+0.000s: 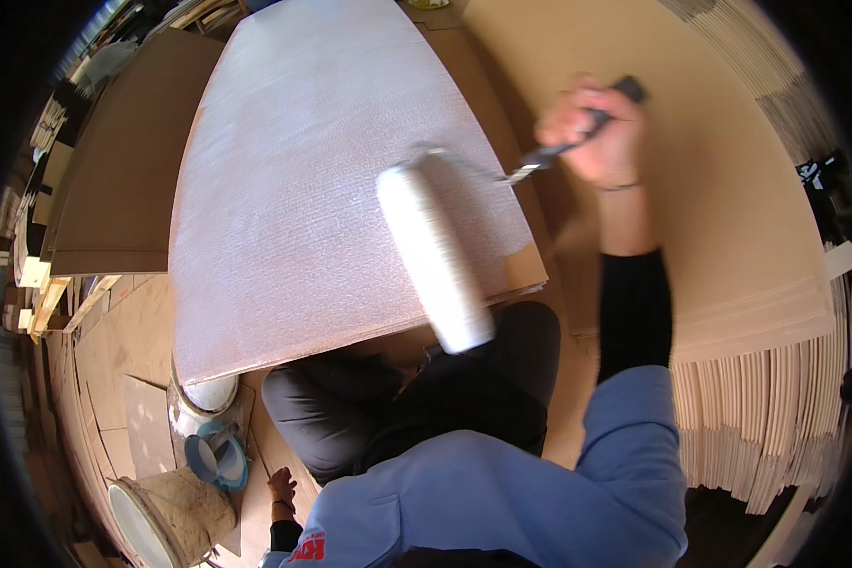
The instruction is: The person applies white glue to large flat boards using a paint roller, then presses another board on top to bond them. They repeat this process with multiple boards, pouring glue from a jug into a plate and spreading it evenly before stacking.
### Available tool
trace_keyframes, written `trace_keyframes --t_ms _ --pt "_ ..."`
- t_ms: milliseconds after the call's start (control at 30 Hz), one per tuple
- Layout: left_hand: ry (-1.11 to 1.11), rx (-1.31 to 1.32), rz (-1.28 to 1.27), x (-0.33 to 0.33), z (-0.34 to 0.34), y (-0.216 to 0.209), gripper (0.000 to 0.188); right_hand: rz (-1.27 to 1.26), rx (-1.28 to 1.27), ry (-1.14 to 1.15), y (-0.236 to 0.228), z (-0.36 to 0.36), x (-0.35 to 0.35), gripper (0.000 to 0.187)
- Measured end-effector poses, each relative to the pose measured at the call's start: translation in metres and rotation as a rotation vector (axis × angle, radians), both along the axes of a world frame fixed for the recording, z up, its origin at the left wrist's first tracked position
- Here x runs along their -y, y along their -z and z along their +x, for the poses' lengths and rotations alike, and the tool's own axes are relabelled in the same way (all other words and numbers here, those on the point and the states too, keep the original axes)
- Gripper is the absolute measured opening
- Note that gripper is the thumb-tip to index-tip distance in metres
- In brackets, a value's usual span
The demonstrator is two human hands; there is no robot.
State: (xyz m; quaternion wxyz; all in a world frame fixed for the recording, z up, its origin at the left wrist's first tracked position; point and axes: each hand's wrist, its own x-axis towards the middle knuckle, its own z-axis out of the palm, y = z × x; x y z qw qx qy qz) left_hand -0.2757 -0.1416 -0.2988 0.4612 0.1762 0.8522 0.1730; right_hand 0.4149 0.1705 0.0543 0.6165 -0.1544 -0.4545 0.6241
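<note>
Blue shirt (502, 492), hands apart, right hand (600, 131) raised, clamped on roller (434, 256), left hand (281, 486) low, loosely spread

You are wearing a blue shirt (473, 483), and on its left side red printed letters (310, 549) are showing. Toward the right rim, white marks (810, 173) are looking too unclear for reading.

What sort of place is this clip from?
Probably a cardboard workshop or warehouse: stacks of cardboard sheets line the right side, a stained bucket sits at lower left, and the right hand holds a roller.
</note>
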Motion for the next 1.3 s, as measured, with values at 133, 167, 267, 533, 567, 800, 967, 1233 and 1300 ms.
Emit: trace_keyframes --t_ms 133,167,267,533,567,800,967,1233,1300 --pt "-0.018 -0.004 0.002 -0.011 0.001 0.012 0.026 -0.085 0.155 0.298 -0.038 0.076 0.05 0.014" --pt "0.0 0.02 0.038 -0.015 0.001 0.015 0.026 -0.084 0.202 0.366 -0.04 0.079 0.056 0.014" --pt "0.081 0.054 0.098 -0.029 -0.002 0.019 0.029 -0.094 0.296 0.575 -0.05 0.077 0.073 0.016" --pt "0.064 -0.034 0.276 -0.05 0.001 0.018 0.034 -0.02 -0.052 1.042 -0.075 0.019 0.111 0.026" --pt "0.135 -0.064 0.323 -0.055 0.002 0.017 0.037 0.019 -0.081 1.067 -0.066 0.005 0.108 0.026" --pt "0.214 -0.171 0.573 -0.09 0.036 -0.002 0.051 -0.016 -0.012 1.143 -0.02 -0.052 0.128 0.011" --pt "0.426 -0.532 0.618 -0.108 0.115 -0.028 0.063 -0.077 0.484 1.104 -0.029 -0.046 0.19 0.011" --pt "0.42 -0.659 0.374 -0.119 0.164 -0.053 0.067 0.074 0.655 1.26 0.025 -0.089 0.123 0.009" --pt "0.405 -0.666 0.357 -0.12 0.165 -0.052 0.068 0.142 0.738 1.31 0.046 -0.089 0.055 0.009"
